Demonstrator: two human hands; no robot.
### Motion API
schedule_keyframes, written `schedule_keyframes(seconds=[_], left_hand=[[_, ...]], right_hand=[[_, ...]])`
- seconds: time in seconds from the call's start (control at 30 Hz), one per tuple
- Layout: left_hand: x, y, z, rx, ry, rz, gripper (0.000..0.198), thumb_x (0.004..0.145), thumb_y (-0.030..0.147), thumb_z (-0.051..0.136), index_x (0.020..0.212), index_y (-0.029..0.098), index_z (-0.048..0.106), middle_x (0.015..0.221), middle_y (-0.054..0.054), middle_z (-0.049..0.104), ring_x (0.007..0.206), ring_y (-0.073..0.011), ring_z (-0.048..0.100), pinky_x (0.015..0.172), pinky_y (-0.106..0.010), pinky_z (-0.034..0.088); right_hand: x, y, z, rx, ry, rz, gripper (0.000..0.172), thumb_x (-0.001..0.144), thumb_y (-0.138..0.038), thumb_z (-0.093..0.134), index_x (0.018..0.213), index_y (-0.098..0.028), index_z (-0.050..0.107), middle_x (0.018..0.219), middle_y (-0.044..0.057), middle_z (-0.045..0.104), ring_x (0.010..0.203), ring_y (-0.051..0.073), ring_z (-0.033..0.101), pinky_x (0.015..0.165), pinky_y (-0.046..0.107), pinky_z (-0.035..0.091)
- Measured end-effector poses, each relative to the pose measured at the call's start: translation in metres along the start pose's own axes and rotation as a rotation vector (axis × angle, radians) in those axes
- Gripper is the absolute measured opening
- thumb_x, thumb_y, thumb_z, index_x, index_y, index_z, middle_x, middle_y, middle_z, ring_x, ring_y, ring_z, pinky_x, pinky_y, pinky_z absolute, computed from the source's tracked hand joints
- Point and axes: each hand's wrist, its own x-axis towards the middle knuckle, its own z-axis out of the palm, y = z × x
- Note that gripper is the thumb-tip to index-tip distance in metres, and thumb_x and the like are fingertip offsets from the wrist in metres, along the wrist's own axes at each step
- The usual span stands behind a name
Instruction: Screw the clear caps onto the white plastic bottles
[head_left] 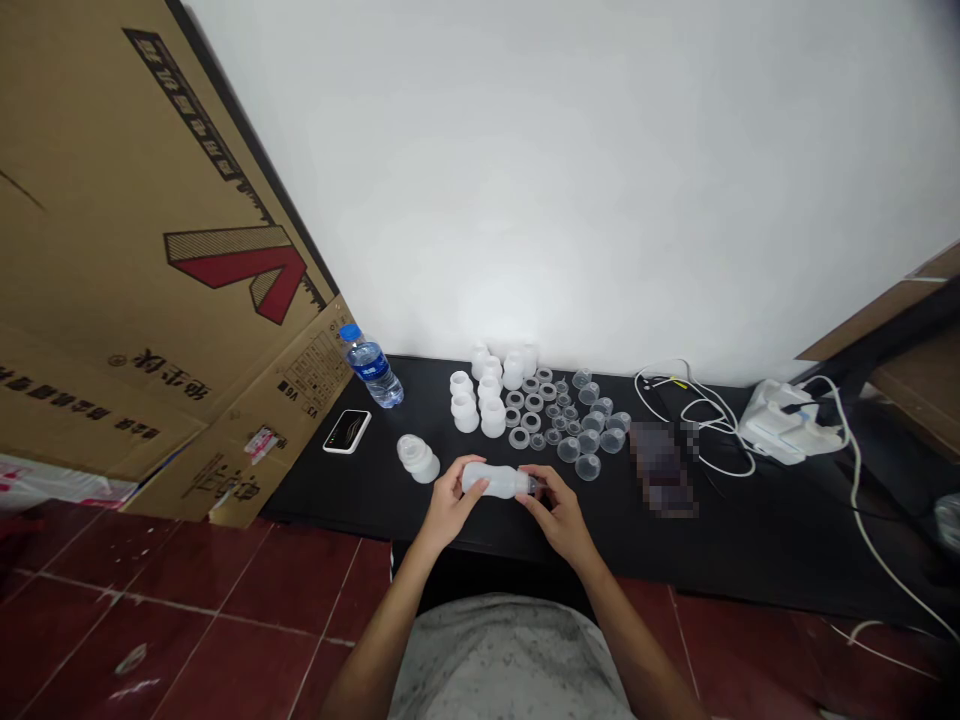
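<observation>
A small translucent white plastic bottle (496,481) lies sideways in the air just above the black table (352,490), held between both hands. My left hand (448,508) is wrapped round its base end. My right hand (556,510) pinches the neck end, where a small ring or cap sits. Another white bottle (418,458) lies on the table just left of my hands. Behind them stand several upright white bottles (487,395), and to their right lie several clear rings and caps (564,420).
A water bottle with a blue cap (370,366) and a phone (347,431) sit at the table's left. A large cardboard box (142,260) leans at the left. White cables (697,415) and a white device (787,425) lie at the right. Red tiled floor lies below.
</observation>
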Motion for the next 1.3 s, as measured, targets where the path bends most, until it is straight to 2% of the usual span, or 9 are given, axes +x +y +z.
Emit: schedule_keyframes(seconds=[0.17,0.43,0.67,0.8,0.97,1.17,1.3], left_hand=[[0.001,0.0,-0.001,-0.001,-0.019,-0.001,0.042,0.095,0.053,0.074,0.122,0.021,0.071,0.111,-0.007,0.075,0.097,-0.0227,0.071,0.086,-0.033,0.059],[-0.002,-0.008,0.001,-0.043,-0.007,0.026,0.043,0.093,0.049,0.079,0.125,0.022,0.07,0.12,-0.01,0.075,0.108,-0.0258,0.073,0.095,-0.037,0.06],[-0.004,-0.003,0.003,-0.01,-0.052,0.058,0.049,0.089,0.044,0.084,0.13,0.023,0.066,0.127,-0.011,0.073,0.116,-0.0271,0.073,0.099,-0.039,0.059],[-0.005,0.002,0.0,0.117,-0.075,0.085,0.047,0.09,0.045,0.083,0.13,0.024,0.067,0.126,-0.009,0.074,0.11,-0.026,0.073,0.096,-0.039,0.059],[-0.006,0.008,0.0,0.215,-0.113,0.116,0.038,0.093,0.044,0.08,0.126,0.026,0.072,0.123,-0.008,0.076,0.111,-0.0267,0.072,0.1,-0.04,0.056],[-0.005,0.013,0.001,0.209,-0.114,0.141,0.037,0.092,0.042,0.083,0.124,0.025,0.075,0.121,-0.008,0.077,0.11,-0.0266,0.073,0.098,-0.038,0.056],[-0.004,0.013,0.001,0.208,-0.114,0.137,0.034,0.091,0.04,0.084,0.12,0.025,0.076,0.118,-0.007,0.077,0.108,-0.0264,0.073,0.097,-0.038,0.056]], right_hand=[[-0.003,0.001,0.002,-0.076,0.009,0.005,0.032,0.099,-0.036,0.073,0.13,-0.028,0.072,0.1,0.003,0.068,0.072,0.017,0.053,0.071,0.031,0.049],[-0.001,0.001,-0.001,-0.026,0.009,0.031,0.033,0.097,-0.037,0.076,0.128,-0.028,0.074,0.1,0.003,0.07,0.071,0.017,0.052,0.068,0.03,0.048],[0.001,0.008,-0.004,0.136,0.033,0.051,0.042,0.095,-0.041,0.081,0.133,-0.029,0.071,0.128,0.008,0.074,0.089,0.02,0.068,0.08,0.033,0.057],[0.002,0.009,-0.004,0.21,0.037,0.071,0.052,0.09,-0.042,0.087,0.137,-0.029,0.068,0.132,0.011,0.076,0.101,0.025,0.073,0.085,0.038,0.06],[0.002,0.005,-0.003,0.203,0.027,0.072,0.057,0.088,-0.046,0.088,0.138,-0.028,0.067,0.132,0.014,0.077,0.104,0.028,0.074,0.088,0.043,0.061],[0.001,0.005,-0.005,0.154,-0.01,0.081,0.047,0.093,-0.046,0.082,0.134,-0.027,0.069,0.131,0.011,0.076,0.092,0.023,0.07,0.084,0.039,0.059],[-0.001,0.009,-0.005,0.09,-0.005,0.102,0.042,0.094,-0.047,0.08,0.129,-0.026,0.072,0.115,0.007,0.076,0.077,0.019,0.06,0.075,0.035,0.055]])
